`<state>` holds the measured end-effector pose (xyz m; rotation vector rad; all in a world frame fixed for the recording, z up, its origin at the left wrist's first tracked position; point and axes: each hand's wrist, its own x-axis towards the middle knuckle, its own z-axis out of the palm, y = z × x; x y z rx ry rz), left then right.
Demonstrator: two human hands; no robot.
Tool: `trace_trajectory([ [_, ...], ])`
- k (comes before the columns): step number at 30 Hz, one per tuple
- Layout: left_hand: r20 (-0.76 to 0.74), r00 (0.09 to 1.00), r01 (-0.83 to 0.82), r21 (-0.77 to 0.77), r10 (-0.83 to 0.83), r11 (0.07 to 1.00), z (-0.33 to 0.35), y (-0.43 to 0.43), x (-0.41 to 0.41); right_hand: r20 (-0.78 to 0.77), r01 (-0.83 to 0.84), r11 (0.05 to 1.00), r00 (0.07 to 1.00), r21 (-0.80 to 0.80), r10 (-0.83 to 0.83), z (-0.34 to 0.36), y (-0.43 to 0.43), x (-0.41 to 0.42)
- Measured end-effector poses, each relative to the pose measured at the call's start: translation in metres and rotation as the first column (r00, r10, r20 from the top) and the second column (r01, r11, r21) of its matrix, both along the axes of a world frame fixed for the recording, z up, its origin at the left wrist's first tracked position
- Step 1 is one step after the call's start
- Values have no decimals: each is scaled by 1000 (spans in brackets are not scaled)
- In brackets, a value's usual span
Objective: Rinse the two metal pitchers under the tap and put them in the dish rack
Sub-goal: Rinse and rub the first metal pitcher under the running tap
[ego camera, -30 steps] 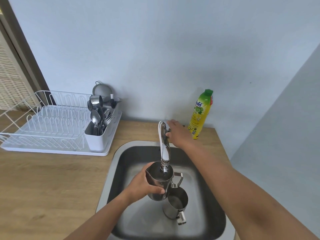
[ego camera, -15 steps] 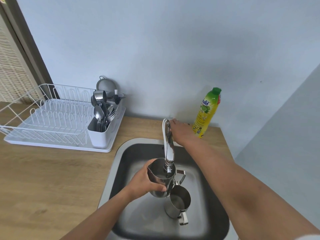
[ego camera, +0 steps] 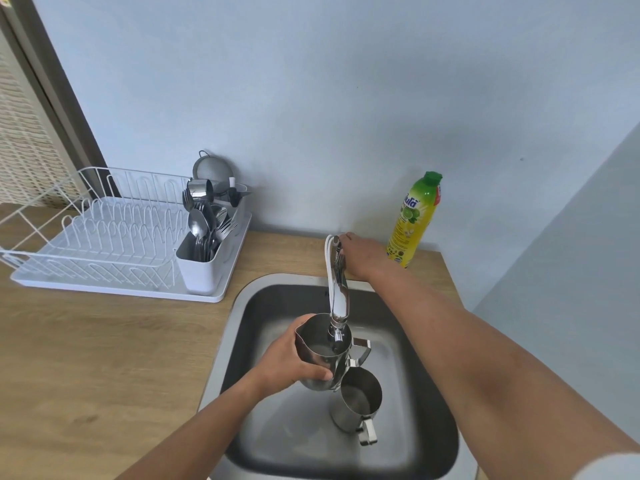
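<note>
Right, both pitchers are at the sink (ego camera: 263,306), neither in the rack.

Left grip (ego camera: 291,362): wrapped round the body of the first pitcher (ego camera: 317,349), thumb across the near side, fingers round the left and far side. It is held clear of the sink floor, roughly upright, mouth up, directly under the tap (ego camera: 337,289). From here the spout tip sits within the rim. Its handle points right. Can't tell if water is running.

Right grip (ego camera: 360,256): reaching over the far edge of the sink, touching the far top end of the tap. The fingers are hidden behind the tap, so I can't tell if they curl round anything.

The second pitcher (ego camera: 358,400) stands upright on the sink floor, just near-right of the held one, handle facing near. The two overlap in view; contact is unclear.

The dish rack (ego camera: 104,237) is on the counter (ego camera: 104,358), far left and well apart from the sink. A white cutlery holder (ego camera: 201,271) at its right end is full of spoons and forks, with a strainer (ego camera: 211,169) behind it against the wall.

A green-yellow soap bottle (ego camera: 414,220) stands upright on the counter, just right of the right grip.
</note>
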<state>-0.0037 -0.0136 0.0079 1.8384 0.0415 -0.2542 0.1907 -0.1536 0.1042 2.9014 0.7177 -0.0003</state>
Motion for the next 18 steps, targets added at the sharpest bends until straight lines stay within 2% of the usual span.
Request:
trace_trajectory([
  [8,3,1000,-2,-8,2,1000,2,0,-2,-36,7,999,999,51,-5,-2,-2,5],
  [12,5,1000,0,-11,0,1000,1,0,-2,-109,59,974,993,218,-36,-8,-6,4],
  [16,15,1000,-4,-20,4,1000,-1,-1,-5,-140,184,873,981,452,-134,-4,-20,-26],
  [18,15,1000,-7,-22,8,1000,-2,0,-6,-249,333,773,940,540,-231,-11,-40,-47],
])
